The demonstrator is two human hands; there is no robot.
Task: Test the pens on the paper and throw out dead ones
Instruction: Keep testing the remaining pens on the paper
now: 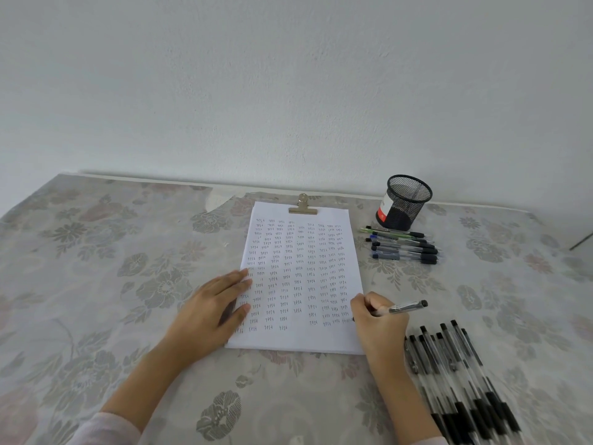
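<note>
The white sheet of paper, held at its top by a brass bulldog clip, lies in the middle of the desk with its floral cloth. Small ink marks fill most of it in columns, so plenty of testing looks done. The left hand lies flat on the sheet's left edge. The right hand grips a clear black-tipped pen, nib at the lower right of the sheet. A heap of clear black-capped pens sits just right of that wrist, probably awaiting their turn. A tidy row of mixed pens lies beside the black mesh cup, likely sorted already. I see no bin.
</note>
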